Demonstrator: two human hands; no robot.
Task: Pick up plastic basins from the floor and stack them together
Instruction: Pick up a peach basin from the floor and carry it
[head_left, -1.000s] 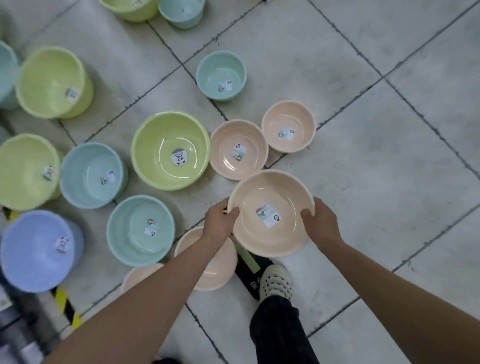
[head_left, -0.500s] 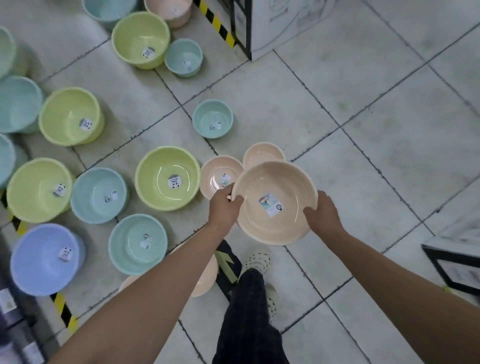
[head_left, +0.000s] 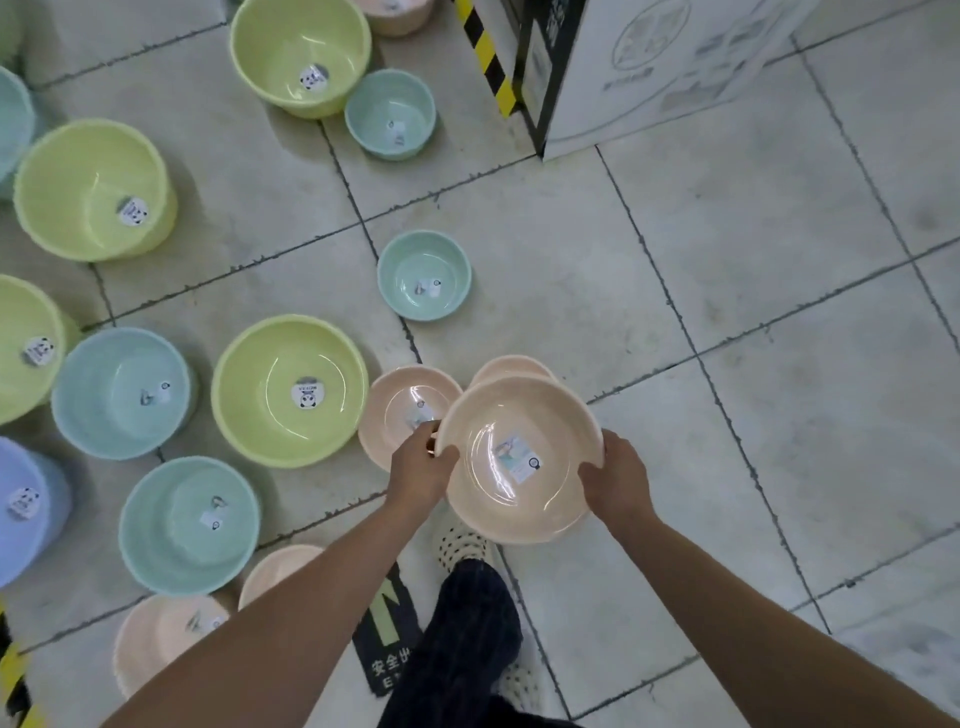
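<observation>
I hold a large peach basin (head_left: 519, 457) above the floor by its rim, tilted a little toward me. My left hand (head_left: 421, 470) grips its left edge and my right hand (head_left: 618, 478) grips its right edge. Two smaller peach basins lie on the tiles under and beyond it: one peach basin (head_left: 402, 410) to the left, another peach basin (head_left: 511, 366) mostly hidden behind the held one. Two more peach basins (head_left: 166, 634) sit low left, partly behind my left forearm.
Green basins (head_left: 288, 389), teal basins (head_left: 423, 274) and a lilac basin (head_left: 26, 509) are spread over the left half of the tiled floor. A white box (head_left: 649, 67) with black-yellow tape stands at the top. My leg and shoe (head_left: 462, 551) are below the held basin.
The held peach basin has risen off the floor and the view has pulled back and up, bringing the white box and more basins at the top into sight. Both hands keep their grip.
</observation>
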